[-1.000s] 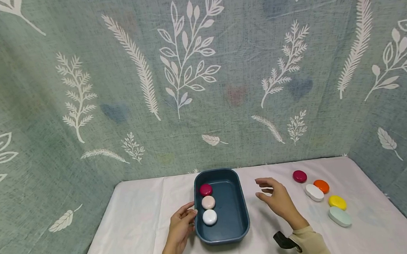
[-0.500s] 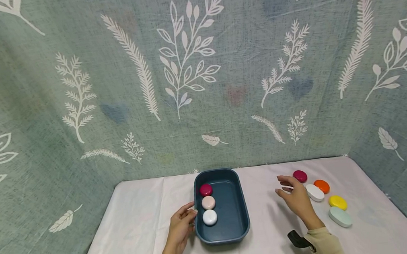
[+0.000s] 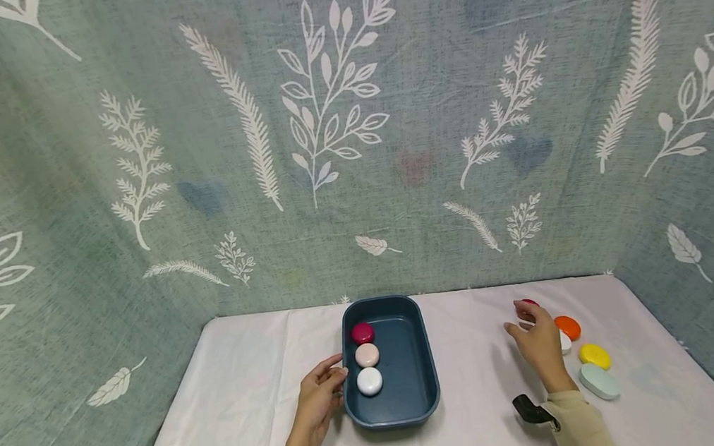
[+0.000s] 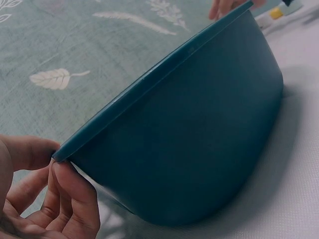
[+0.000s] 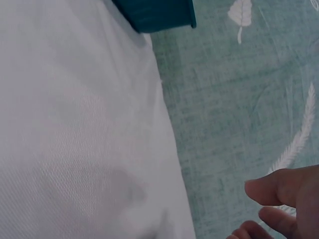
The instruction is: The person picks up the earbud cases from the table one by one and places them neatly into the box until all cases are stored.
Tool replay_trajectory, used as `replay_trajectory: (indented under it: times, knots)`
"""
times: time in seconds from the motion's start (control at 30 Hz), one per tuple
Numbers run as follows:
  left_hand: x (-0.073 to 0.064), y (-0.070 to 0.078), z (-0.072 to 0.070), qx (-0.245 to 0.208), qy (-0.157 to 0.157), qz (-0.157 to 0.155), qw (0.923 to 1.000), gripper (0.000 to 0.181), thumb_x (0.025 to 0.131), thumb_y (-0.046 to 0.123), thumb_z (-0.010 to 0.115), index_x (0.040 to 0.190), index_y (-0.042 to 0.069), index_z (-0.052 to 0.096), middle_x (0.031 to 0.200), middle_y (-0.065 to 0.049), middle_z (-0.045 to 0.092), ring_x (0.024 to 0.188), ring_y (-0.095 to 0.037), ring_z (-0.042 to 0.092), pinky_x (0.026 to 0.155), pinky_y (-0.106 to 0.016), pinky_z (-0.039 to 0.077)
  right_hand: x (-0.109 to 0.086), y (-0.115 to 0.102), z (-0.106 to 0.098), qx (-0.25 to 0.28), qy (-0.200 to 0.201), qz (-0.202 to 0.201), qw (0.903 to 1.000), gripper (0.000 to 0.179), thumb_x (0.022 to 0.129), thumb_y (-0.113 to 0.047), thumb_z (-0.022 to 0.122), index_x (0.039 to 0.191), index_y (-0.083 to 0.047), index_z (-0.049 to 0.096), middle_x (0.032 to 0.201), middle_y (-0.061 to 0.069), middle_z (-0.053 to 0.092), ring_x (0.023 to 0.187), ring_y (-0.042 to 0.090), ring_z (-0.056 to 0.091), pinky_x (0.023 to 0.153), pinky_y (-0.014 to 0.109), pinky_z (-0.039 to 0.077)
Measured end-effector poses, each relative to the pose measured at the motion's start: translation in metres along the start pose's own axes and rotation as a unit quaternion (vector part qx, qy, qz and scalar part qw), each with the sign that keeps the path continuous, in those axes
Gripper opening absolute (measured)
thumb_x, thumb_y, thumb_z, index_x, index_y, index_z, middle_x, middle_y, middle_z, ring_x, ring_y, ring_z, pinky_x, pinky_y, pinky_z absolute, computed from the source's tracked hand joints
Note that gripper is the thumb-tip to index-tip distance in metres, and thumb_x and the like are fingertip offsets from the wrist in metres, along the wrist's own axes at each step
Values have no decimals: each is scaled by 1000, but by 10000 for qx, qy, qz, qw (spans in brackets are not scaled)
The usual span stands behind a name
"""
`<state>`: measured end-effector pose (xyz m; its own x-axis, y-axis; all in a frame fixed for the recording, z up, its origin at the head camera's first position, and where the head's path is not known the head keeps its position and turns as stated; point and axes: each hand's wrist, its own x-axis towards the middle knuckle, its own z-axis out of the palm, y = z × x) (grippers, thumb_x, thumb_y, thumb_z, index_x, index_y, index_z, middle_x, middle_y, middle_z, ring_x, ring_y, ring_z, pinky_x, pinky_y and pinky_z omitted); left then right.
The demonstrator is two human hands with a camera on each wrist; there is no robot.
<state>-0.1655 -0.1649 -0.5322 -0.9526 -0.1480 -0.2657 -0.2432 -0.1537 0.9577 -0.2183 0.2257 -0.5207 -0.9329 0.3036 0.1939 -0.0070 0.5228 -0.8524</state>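
Observation:
At the left edge of the dark blue tray (image 3: 406, 367), my left hand (image 3: 313, 405) pinches the rim between thumb and fingers, as the left wrist view shows. Inside the tray, along its left side, lie a dark red disc (image 3: 362, 334), a pale pink disc (image 3: 367, 355) and a white disc (image 3: 369, 382). My right hand (image 3: 541, 348) hovers with loosely bent fingers by another dark red disc (image 3: 531, 302), mostly hidden behind the fingers. In the right wrist view, nothing shows between thumb and fingers. Behind that hand sits a partly covered white oval piece (image 3: 566, 342).
To the right of my right hand lie an orange disc (image 3: 568, 327), a yellow disc (image 3: 594, 356) and a pale green oval piece (image 3: 599, 381). A white cloth (image 3: 238, 389) covers the table. A leaf-patterned green curtain (image 3: 353, 181) encloses the back and sides.
My right hand has moved right, from beside the tray to the far dark red disc, now covering part of it and the white oval. My left hand stays on the tray.

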Motion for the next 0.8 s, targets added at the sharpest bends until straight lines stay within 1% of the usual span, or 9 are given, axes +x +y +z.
replay_trajectory:
  times: [0.03, 0.13, 0.23, 0.27, 0.3, 0.37, 0.47, 0.5, 0.8]
  knots:
    - [0, 0, 0, -4, -14, 15, 10000, 45, 99, 4, 68, 141, -7, 59, 93, 2, 61, 74, -10, 55, 59, -22, 50, 1, 2, 0, -10, 54, 5, 10000, 50, 91, 5, 74, 138, 14, 58, 129, 36, 59, 118, 51, 62, 102, 48, 55]
    - [0, -1, 0, -20, -16, 30, 10000, 45, 99, 4, 69, 141, -7, 59, 93, 2, 61, 73, -10, 55, 59, -22, 50, 5, 7, -2, -39, 132, 102, 9999, 52, 91, 3, 73, 140, 14, 56, 130, 35, 58, 117, 50, 62, 100, 43, 57]
    - [1, -1, 0, -36, -8, 20, 10000, 45, 99, 4, 69, 141, -6, 59, 93, 2, 61, 73, -10, 56, 59, -22, 50, 8, 13, -3, -77, 209, 200, 9996, 55, 91, 2, 74, 141, 14, 55, 129, 34, 56, 116, 48, 61, 92, 24, 56]
    - [1, -1, 0, -44, -5, 14, 10000, 45, 98, 4, 69, 141, -6, 59, 93, 2, 61, 73, -10, 56, 59, -22, 50, 9, 14, -3, -98, 235, 237, 9994, 55, 91, 2, 74, 141, 14, 54, 129, 34, 56, 116, 47, 60, 94, 30, 56]
    - [1, -1, 0, -41, -13, 17, 10000, 45, 99, 4, 69, 141, -6, 59, 93, 2, 61, 73, -10, 56, 59, -22, 50, 10, 14, -3, -114, 269, 256, 9992, 55, 91, 2, 74, 141, 14, 54, 129, 34, 55, 115, 47, 60, 93, 30, 56]
    - [0, -1, -1, -43, -34, 27, 10000, 44, 99, 5, 69, 141, -6, 59, 94, 3, 61, 74, -10, 56, 60, -22, 50, 12, 14, -3, -97, 337, 358, 9987, 57, 91, 3, 74, 142, 14, 53, 129, 34, 53, 115, 48, 59, 96, 36, 56]
    - [-1, 0, 0, -44, -66, 52, 10000, 44, 99, 5, 68, 141, -7, 59, 94, 3, 61, 74, -10, 56, 60, -22, 50, 14, 14, -2, -50, 404, 514, 9978, 60, 91, 3, 73, 144, 15, 49, 130, 36, 49, 115, 50, 55, 104, 59, 52]
    - [-1, 0, 0, -45, -68, 50, 10000, 44, 99, 5, 68, 141, -7, 59, 94, 3, 61, 74, -10, 56, 60, -22, 50, 15, 15, -2, -46, 434, 548, 9975, 60, 91, 3, 73, 145, 15, 49, 131, 37, 48, 115, 50, 54, 105, 63, 50]
    - [0, 0, 0, -23, -28, -11, 10000, 43, 99, 5, 69, 140, -6, 60, 93, 1, 60, 74, -11, 54, 60, -22, 49, 21, 20, -3, -240, 638, 444, 9967, 60, 88, 4, 73, 142, 18, 50, 130, 40, 49, 113, 52, 52, 98, 61, 47]
